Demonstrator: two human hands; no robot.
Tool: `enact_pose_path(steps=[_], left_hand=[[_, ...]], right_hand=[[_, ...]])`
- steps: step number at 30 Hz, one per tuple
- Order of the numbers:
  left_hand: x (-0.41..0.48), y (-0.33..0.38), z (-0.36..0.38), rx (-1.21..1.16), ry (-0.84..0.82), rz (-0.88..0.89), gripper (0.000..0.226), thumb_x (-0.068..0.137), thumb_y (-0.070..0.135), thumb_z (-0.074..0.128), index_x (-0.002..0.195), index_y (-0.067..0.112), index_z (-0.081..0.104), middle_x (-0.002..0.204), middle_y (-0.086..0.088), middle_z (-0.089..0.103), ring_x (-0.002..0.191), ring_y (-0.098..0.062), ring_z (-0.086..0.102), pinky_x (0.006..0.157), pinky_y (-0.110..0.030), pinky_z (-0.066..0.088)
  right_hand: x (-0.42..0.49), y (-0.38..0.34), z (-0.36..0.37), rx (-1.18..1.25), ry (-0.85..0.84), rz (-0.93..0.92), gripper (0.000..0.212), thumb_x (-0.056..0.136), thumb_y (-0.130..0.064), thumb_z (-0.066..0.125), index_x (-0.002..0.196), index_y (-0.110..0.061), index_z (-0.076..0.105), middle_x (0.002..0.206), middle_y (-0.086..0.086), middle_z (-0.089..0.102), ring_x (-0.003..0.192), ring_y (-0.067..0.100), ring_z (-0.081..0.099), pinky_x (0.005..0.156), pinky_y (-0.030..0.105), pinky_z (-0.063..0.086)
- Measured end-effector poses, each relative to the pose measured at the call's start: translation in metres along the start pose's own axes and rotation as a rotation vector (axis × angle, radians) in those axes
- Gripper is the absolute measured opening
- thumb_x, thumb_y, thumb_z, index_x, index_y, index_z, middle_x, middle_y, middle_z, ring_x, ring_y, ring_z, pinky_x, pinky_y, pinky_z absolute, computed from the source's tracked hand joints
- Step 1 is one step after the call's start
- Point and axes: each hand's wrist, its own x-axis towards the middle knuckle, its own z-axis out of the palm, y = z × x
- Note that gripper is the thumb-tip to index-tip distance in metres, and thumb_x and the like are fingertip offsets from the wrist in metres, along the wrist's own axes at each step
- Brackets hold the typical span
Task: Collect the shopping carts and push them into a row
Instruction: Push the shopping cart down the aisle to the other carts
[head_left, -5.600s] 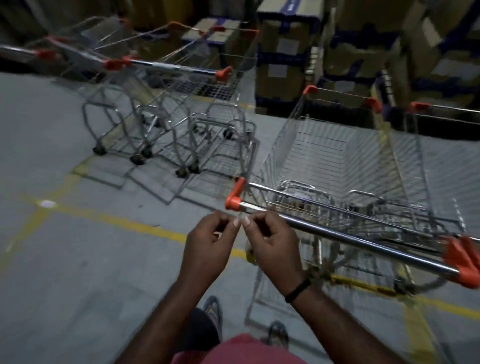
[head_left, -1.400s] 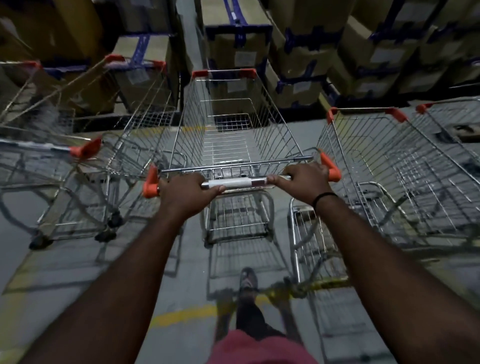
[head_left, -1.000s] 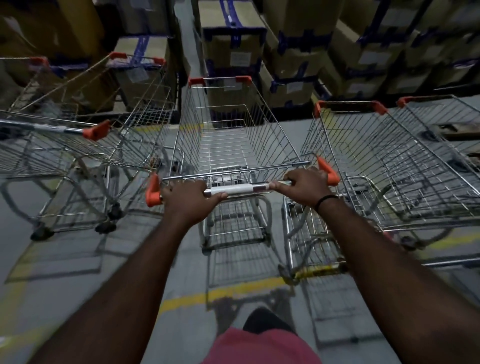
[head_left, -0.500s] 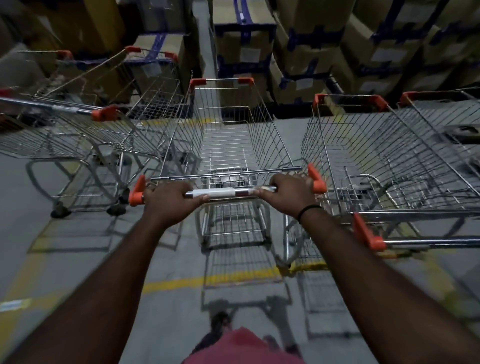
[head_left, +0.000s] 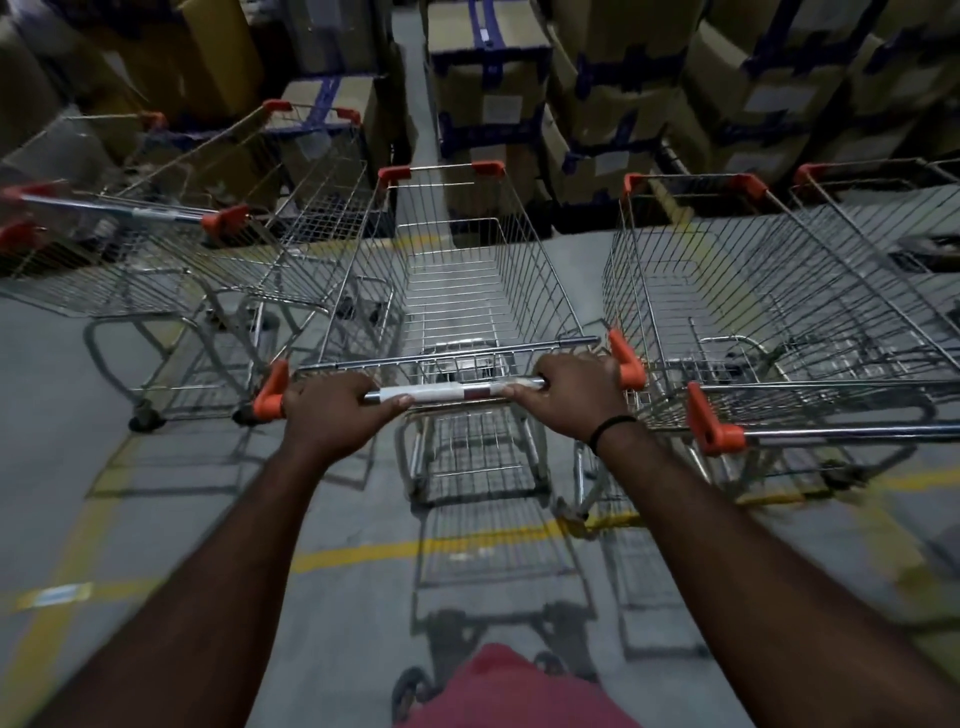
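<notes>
Cart (head_left: 457, 291) lengthwise toward boxes (head_left: 488, 104)

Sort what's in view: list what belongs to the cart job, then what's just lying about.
Job: held cart; left hand and right hand on its handle bar; right cart; left carts.
Lying about: stacked boxes; yellow floor line.

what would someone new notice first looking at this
Two bare hands, the left hand and the right hand, grip the handle of an empty wire shopping cart at centre. More carts flank it, one close on the right and several on the left, with stacked cardboard boxes behind.
</notes>
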Motion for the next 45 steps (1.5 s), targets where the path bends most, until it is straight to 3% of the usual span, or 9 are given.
enact_pose_path(steps=[4, 8, 13, 18, 22, 27, 37, 42, 45], left_hand=[[-0.009, -0.004, 0.002, 0.015, 0.058, 0.021, 0.078, 0.067, 0.096, 0.031, 0.085, 0.030, 0.070, 0.074, 0.010, 0.060, 0.088, -0.025, 0.066, 0.081, -0.038, 0.042], [-0.020, -0.002, 0.001, 0.039, 0.107, 0.031, 0.083, 0.067, 0.095, 0.028, 0.085, 0.028, 0.072, 0.081, 0.006, 0.068, 0.091, -0.026, 0.065, 0.082, -0.041, 0.037], [-0.030, -0.002, -0.002, 0.074, 0.111, 0.032, 0.081, 0.069, 0.093, 0.027, 0.084, 0.027, 0.072, 0.078, 0.005, 0.065, 0.091, -0.029, 0.064, 0.083, -0.042, 0.037], [-0.038, 0.002, -0.003, 0.064, 0.079, 0.023, 0.080, 0.069, 0.093, 0.025, 0.079, 0.027, 0.068, 0.073, 0.011, 0.049, 0.089, -0.029, 0.062, 0.082, -0.042, 0.036], [-0.049, 0.000, 0.000, 0.070, 0.096, 0.031, 0.075, 0.073, 0.093, 0.030, 0.077, 0.028, 0.067, 0.073, 0.011, 0.046, 0.089, -0.029, 0.061, 0.078, -0.042, 0.035], [-0.062, -0.002, 0.003, 0.053, 0.121, 0.032, 0.075, 0.073, 0.093, 0.030, 0.077, 0.027, 0.066, 0.078, 0.009, 0.060, 0.087, -0.026, 0.061, 0.076, -0.040, 0.034], [-0.089, 0.003, 0.005, 0.036, 0.090, 0.012, 0.080, 0.072, 0.097, 0.022, 0.078, 0.028, 0.063, 0.076, 0.011, 0.053, 0.091, -0.028, 0.060, 0.084, -0.046, 0.040], [-0.102, 0.008, 0.004, 0.069, 0.099, -0.002, 0.078, 0.075, 0.094, 0.024, 0.076, 0.027, 0.064, 0.074, 0.012, 0.050, 0.089, -0.027, 0.059, 0.085, -0.045, 0.038], [-0.108, 0.010, 0.004, 0.073, 0.094, -0.009, 0.077, 0.075, 0.094, 0.025, 0.076, 0.028, 0.063, 0.077, 0.010, 0.054, 0.091, -0.027, 0.059, 0.084, -0.045, 0.038]], right_hand=[[-0.008, -0.004, 0.003, 0.032, -0.009, 0.034, 0.065, 0.079, -0.089, 0.032, 0.087, -0.030, 0.058, 0.096, -0.003, 0.067, 0.103, 0.024, 0.061, 0.107, 0.053, 0.030], [-0.015, -0.007, 0.007, 0.045, 0.004, 0.056, 0.052, 0.084, -0.082, 0.044, 0.078, -0.031, 0.053, 0.081, -0.010, 0.056, 0.089, 0.019, 0.055, 0.104, 0.050, 0.031], [-0.026, -0.012, 0.005, 0.005, 0.013, 0.052, 0.049, 0.087, -0.076, 0.048, 0.076, -0.028, 0.050, 0.071, -0.014, 0.041, 0.082, 0.017, 0.043, 0.094, 0.043, 0.030], [-0.033, -0.011, 0.008, 0.008, 0.028, 0.047, 0.050, 0.086, -0.078, 0.045, 0.078, -0.029, 0.052, 0.079, -0.010, 0.049, 0.085, 0.017, 0.045, 0.091, 0.042, 0.028], [-0.041, -0.009, 0.008, 0.007, 0.024, 0.046, 0.063, 0.074, -0.091, 0.026, 0.077, -0.032, 0.048, 0.082, -0.012, 0.049, 0.090, 0.018, 0.049, 0.095, 0.046, 0.031], [-0.053, -0.009, 0.014, -0.001, 0.035, 0.026, 0.050, 0.086, -0.080, 0.045, 0.080, -0.031, 0.052, 0.082, -0.011, 0.053, 0.096, 0.022, 0.056, 0.096, 0.045, 0.030], [-0.072, -0.006, 0.014, -0.003, 0.056, -0.006, 0.057, 0.084, -0.081, 0.045, 0.083, -0.027, 0.063, 0.085, -0.006, 0.065, 0.094, 0.022, 0.058, 0.092, 0.042, 0.029], [-0.081, -0.004, 0.012, -0.003, 0.062, -0.009, 0.070, 0.073, -0.092, 0.027, 0.074, -0.029, 0.055, 0.076, -0.011, 0.056, 0.084, 0.018, 0.056, 0.088, 0.042, 0.032], [-0.085, -0.003, 0.014, 0.004, 0.063, -0.018, 0.063, 0.080, -0.088, 0.039, 0.073, -0.028, 0.055, 0.075, -0.010, 0.056, 0.084, 0.018, 0.057, 0.089, 0.042, 0.034]])
